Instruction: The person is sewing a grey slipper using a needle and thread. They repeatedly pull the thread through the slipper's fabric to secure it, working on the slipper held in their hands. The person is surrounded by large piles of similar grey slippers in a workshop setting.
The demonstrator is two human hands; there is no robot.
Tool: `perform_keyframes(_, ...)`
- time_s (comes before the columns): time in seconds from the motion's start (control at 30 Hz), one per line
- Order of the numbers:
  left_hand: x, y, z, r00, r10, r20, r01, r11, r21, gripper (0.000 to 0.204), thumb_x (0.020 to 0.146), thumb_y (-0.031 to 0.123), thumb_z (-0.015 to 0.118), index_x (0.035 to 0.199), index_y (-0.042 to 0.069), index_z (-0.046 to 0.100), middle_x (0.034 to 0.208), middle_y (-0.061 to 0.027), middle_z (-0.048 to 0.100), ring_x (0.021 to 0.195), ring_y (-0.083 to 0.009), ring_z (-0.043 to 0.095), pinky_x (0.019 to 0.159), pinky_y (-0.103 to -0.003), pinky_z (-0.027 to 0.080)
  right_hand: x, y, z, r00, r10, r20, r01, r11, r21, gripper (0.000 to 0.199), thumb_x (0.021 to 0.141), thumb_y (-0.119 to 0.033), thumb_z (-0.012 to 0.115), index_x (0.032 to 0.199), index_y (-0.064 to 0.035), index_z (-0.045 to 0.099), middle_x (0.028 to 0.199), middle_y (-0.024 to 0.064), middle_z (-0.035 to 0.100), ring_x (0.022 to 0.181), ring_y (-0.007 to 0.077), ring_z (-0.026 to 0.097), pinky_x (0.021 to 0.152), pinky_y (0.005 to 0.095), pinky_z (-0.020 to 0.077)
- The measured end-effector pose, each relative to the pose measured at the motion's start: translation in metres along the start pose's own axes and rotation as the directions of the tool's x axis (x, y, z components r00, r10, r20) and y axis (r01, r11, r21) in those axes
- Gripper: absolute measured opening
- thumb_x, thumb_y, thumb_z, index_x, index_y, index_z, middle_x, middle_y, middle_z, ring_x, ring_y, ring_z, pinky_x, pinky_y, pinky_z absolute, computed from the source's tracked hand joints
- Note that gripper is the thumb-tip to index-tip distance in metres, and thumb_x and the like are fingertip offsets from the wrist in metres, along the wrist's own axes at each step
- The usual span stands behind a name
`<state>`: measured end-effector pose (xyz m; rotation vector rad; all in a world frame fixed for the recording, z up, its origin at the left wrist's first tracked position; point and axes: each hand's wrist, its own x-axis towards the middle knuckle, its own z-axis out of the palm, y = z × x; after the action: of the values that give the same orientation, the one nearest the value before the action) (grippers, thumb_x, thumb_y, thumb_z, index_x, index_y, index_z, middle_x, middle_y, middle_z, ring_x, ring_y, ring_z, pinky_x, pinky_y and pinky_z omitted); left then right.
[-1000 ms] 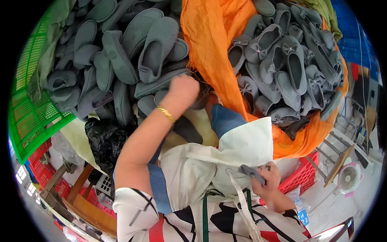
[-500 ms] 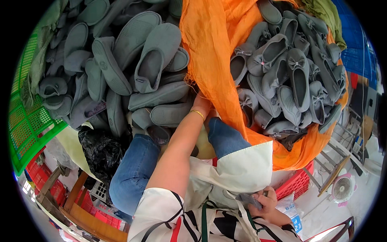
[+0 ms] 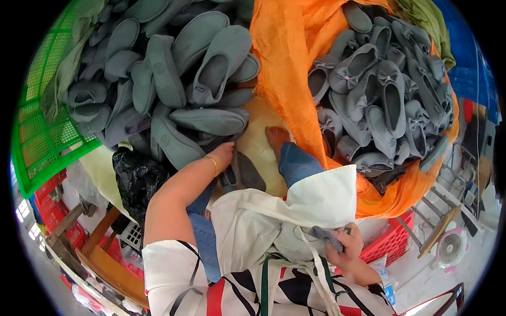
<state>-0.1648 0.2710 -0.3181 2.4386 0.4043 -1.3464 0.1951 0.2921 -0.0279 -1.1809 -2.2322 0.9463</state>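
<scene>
My left hand [image 3: 223, 156], with a gold-coloured bracelet at its wrist, is at the near edge of a heap of grey fabric slippers. Its fingers look curled against a grey slipper [image 3: 248, 172], though the fingertips are partly hidden. A slipper with its sole turned up [image 3: 177, 141] lies just left of this hand. Low on the right, my right hand [image 3: 346, 243] is closed on a small grey fabric piece [image 3: 325, 238] in front of my white apron [image 3: 321, 203]. Farther out in the left heap, one slipper [image 3: 222, 63] shows its opening.
On the right, grey shoes with bows [image 3: 392, 100] fill an orange cloth [image 3: 287, 68]. Pale yellow cloth [image 3: 262, 124] and my bare foot [image 3: 276, 138] show between the heaps. A green crate [image 3: 47, 152] and black plastic bag [image 3: 138, 176] stand left; a red basket [image 3: 387, 239] and fan [image 3: 450, 246] stand right.
My left hand has drawn back toward me and left from beside the orange cloth. Nearby slippers have shifted, uncovering yellow cloth and my foot. My right hand still holds the fabric piece, slightly raised.
</scene>
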Motion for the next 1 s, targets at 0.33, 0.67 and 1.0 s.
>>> perform_keyframes(0.33,0.012,0.017,-0.003,0.993,-0.079,0.085,0.102,0.944,-0.312,0.050,0.087,0.047,0.059,0.129,0.021,0.067,0.139,0.0011,0.060,0.136,-0.0237,0.047,0.123,-0.044,0.011,-0.007,0.002,0.010,0.999,-0.027,-0.047,0.028,0.999,0.025,0.042,0.062,-0.002,0.073,0.103,-0.0047,0.063,0.077,0.0110,0.054,0.062,0.0229,0.049,0.054,0.0332,0.0405)
perform_keyframes(0.67,0.019,0.041,0.003,0.992,0.113,-0.056,-0.125,0.928,-0.351,0.033,0.085,0.028,0.064,0.114,0.020,0.074,0.118,-0.0013,0.071,0.113,-0.0243,0.065,0.106,-0.045,0.039,0.001,-0.007,0.010,1.000,0.011,0.010,-0.011,0.999,0.035,0.021,0.080,0.001,0.064,0.100,-0.0035,0.058,0.078,0.0128,0.055,0.066,0.0252,0.051,0.060,0.0362,0.0392)
perform_keyframes(1.0,-0.186,-0.018,-0.140,0.637,-0.763,-0.107,-0.770,-0.637,-0.035,0.035,0.099,0.031,0.059,0.120,0.004,0.061,0.114,-0.0067,0.069,0.102,-0.0216,0.068,0.091,-0.040,0.055,0.004,-0.020,0.024,0.972,0.041,-0.231,-0.019,0.995,0.098,0.021,0.081,0.005,0.064,0.100,-0.0022,0.062,0.077,0.0059,0.057,0.065,0.0149,0.052,0.058,0.0273,0.0405)
